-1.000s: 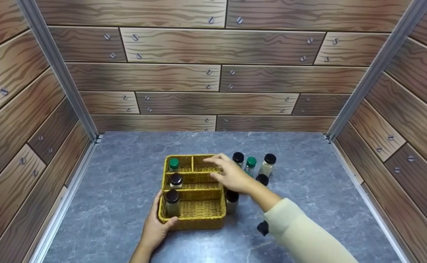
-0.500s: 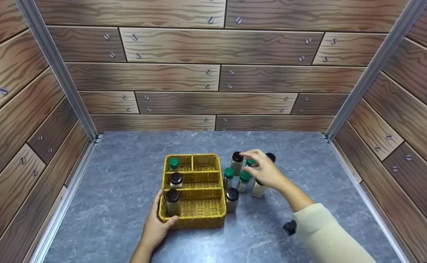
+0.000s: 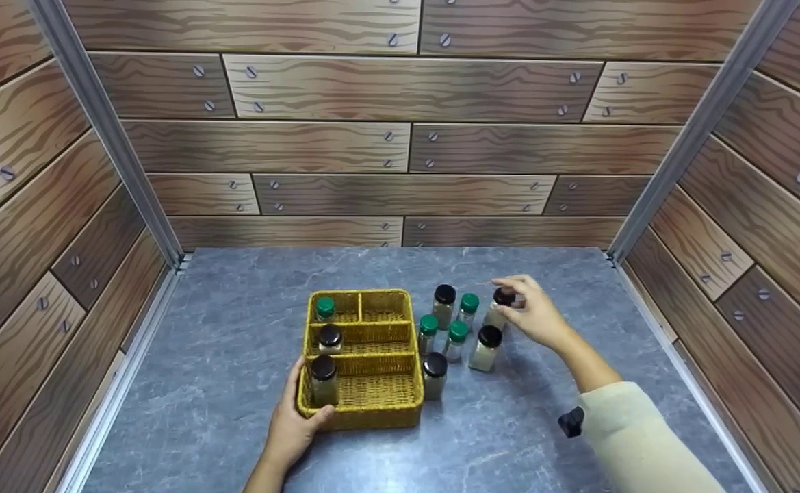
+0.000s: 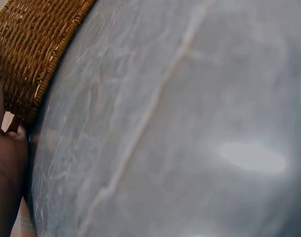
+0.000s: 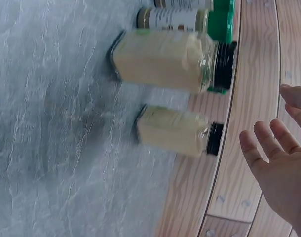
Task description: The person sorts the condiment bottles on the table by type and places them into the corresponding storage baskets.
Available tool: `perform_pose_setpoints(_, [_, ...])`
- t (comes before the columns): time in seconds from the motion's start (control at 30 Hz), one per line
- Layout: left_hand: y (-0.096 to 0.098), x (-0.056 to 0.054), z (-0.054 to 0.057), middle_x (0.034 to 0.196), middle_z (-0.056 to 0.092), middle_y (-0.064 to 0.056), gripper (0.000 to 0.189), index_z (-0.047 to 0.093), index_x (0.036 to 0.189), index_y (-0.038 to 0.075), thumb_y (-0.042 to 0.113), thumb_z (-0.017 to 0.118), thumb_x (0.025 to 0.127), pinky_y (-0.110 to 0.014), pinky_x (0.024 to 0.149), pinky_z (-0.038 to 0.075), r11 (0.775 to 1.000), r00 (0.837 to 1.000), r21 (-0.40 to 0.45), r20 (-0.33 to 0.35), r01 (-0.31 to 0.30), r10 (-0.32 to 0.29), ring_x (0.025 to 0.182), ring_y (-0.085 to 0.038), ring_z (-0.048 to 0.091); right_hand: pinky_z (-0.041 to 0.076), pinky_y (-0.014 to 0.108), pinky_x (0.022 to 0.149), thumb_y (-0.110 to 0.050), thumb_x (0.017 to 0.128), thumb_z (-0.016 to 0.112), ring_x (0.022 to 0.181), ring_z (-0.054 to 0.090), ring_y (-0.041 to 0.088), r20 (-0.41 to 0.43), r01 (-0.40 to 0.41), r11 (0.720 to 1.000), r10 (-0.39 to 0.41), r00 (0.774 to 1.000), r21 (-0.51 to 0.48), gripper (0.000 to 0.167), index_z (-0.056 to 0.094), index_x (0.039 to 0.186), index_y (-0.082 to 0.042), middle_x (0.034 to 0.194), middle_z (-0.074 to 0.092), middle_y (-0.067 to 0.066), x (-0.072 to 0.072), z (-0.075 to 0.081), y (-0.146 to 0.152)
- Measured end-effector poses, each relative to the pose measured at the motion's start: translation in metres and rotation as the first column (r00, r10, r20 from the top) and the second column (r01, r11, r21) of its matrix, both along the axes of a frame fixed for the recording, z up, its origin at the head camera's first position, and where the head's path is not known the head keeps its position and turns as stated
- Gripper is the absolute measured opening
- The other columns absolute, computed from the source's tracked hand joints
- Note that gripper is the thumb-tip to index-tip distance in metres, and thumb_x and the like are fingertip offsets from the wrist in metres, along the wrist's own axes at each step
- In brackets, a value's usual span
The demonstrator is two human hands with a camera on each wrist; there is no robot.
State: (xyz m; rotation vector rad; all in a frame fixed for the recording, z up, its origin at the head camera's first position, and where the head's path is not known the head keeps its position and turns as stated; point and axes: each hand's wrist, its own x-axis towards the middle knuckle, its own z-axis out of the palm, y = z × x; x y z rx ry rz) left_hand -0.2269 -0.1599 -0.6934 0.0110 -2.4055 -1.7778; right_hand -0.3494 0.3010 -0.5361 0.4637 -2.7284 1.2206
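Observation:
A golden woven basket point(image 3: 372, 419) with several compartments stands on the grey tabletop. My left hand point(image 3: 289, 426) grips its front left corner, thumb over the rim; the left wrist view shows the basket's wicker side point(image 4: 34, 47). Inside, down the left, are a green-capped jar point(image 3: 326, 308), a black-capped jar point(image 3: 330, 338) and a larger black-capped jar point(image 3: 324, 381). My right hand point(image 3: 535, 313) is at the back right spice jar point(image 3: 496, 315), partly covering its black cap. From the right wrist, my hand point(image 5: 281, 165) appears with fingers spread, apart from a pale-filled jar point(image 5: 172, 131).
Right of the basket stand several more spice jars, among them a black-capped one point(image 3: 434, 376) close to its side, a pale one point(image 3: 484, 349) and a green-capped one point(image 3: 456, 342). Wood-patterned walls point(image 3: 400, 147) enclose the tabletop point(image 3: 201, 356).
My right hand has moved from above the basket, rightward across the jars, to the back right jar. The left hand and basket have stayed in place.

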Motion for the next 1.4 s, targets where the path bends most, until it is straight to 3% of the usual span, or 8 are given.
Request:
perform_pose_setpoints(0.2, [0.000,0.000,0.000,0.161,0.055,-0.023,0.112,0.030,0.171,0.019,0.023,0.095,0.081,-0.047,0.111,0.050,1.000,1.000,0.005,-0.007,0.002,-0.002,0.131,-0.034,0.063,0.052,0.065,0.112,0.001,0.099,0.073,0.136,0.057,0.048,0.036,0.037,0.999,-0.036,0.999,-0.012,0.052,0.061,0.150,0.000,0.148,0.051,0.029,-0.007,-0.008,0.015])
perform_pose_setpoints(0.5, [0.001,0.000,-0.001,0.162,0.054,-0.024,0.113,0.030,0.171,0.019,0.023,0.096,0.081,-0.054,0.114,0.047,1.000,1.000,0.011,-0.003,0.000,0.000,0.136,-0.038,0.061,0.052,0.063,0.113,0.002,0.098,0.073,0.139,0.055,0.051,0.060,0.098,0.995,-0.099,0.993,0.019,0.054,0.060,0.150,0.001,0.148,0.051,0.031,-0.022,-0.025,0.024])
perform_pose_setpoints(0.8, [0.000,0.000,-0.001,0.163,0.053,-0.023,0.113,0.030,0.172,0.021,0.025,0.096,0.080,-0.053,0.114,0.047,1.000,1.000,0.008,0.007,-0.004,0.004,0.136,-0.038,0.060,0.050,0.065,0.114,-0.003,0.098,0.077,0.138,0.055,0.059,0.099,0.119,0.991,-0.125,0.987,0.066,0.062,0.053,0.154,0.004,0.147,0.050,0.038,-0.035,-0.039,0.025])
perform_pose_setpoints(0.97, [0.000,-0.001,0.001,0.163,0.053,-0.021,0.112,0.029,0.172,0.021,0.024,0.095,0.081,-0.047,0.112,0.049,1.000,1.000,0.012,0.017,0.000,0.000,0.135,-0.033,0.061,0.051,0.063,0.114,-0.007,0.096,0.080,0.132,0.061,0.058,0.094,0.140,0.988,-0.146,0.985,0.073,0.065,0.053,0.153,0.006,0.143,0.053,0.037,-0.038,-0.044,0.022])
perform_pose_setpoints(1.13, [-0.001,0.000,0.001,0.164,0.052,-0.022,0.113,0.030,0.171,0.019,0.025,0.096,0.080,-0.052,0.114,0.047,1.000,1.000,0.003,0.005,-0.008,0.008,0.138,-0.037,0.059,0.052,0.060,0.114,-0.018,0.098,0.080,0.133,0.061,0.055,0.137,0.191,0.976,-0.204,0.969,0.102,0.068,0.051,0.155,0.005,0.145,0.053,0.037,-0.043,-0.047,0.016])
perform_pose_setpoints(1.4, [0.000,0.000,0.000,0.164,0.053,-0.023,0.113,0.030,0.171,0.019,0.025,0.096,0.080,-0.055,0.116,0.046,1.000,1.000,-0.007,-0.005,-0.008,0.008,0.139,-0.038,0.058,0.052,0.061,0.113,-0.022,0.101,0.078,0.133,0.063,0.053,0.135,0.237,0.960,-0.258,0.957,0.152,0.057,0.059,0.148,0.004,0.148,0.059,0.037,-0.046,-0.050,0.009])
